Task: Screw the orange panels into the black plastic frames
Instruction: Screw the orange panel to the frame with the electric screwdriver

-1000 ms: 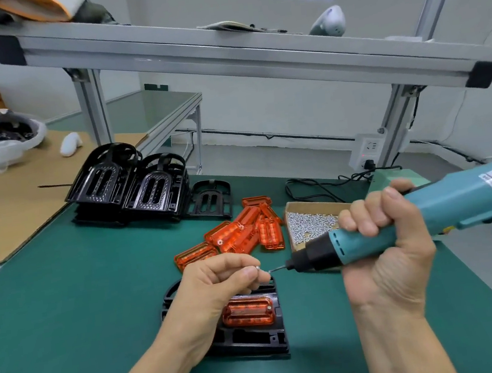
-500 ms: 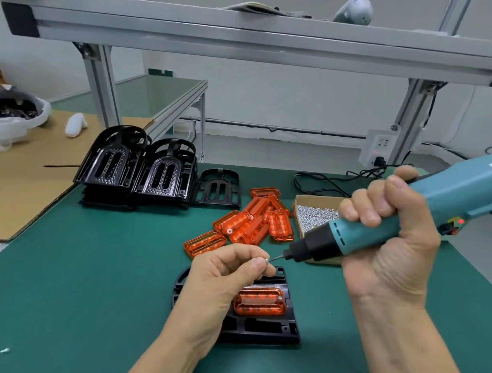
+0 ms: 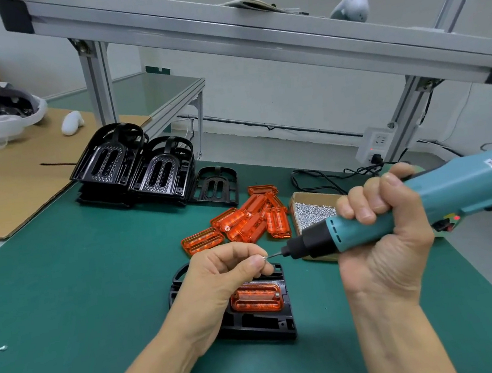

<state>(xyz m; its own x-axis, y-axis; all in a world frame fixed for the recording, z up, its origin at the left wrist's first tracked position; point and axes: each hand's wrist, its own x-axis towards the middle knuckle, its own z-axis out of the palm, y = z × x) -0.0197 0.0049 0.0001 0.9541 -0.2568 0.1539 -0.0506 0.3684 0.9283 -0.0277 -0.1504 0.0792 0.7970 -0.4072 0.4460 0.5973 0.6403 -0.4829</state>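
Bright, even, diffuse light fills the scene, coming from overhead. Shadows are soft and short: a faint one lies under the left hand [image 3: 218, 278] and forearm on the green mat [image 3: 63, 270], another beneath the black frame [image 3: 257, 324] toward 6 o'clock. Pale sheen glints on the stacked black frames [image 3: 130, 166] at 10 o'clock. Wide-angle distortion bends the aluminium beam [image 3: 251, 35] and splays the posts toward 1 and 3 o'clock. Focus is fairly sharp throughout; the far corners look slightly soft.

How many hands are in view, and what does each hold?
2: the left hand pinches a screw above the black frame; the right hand grips the screwdriver.
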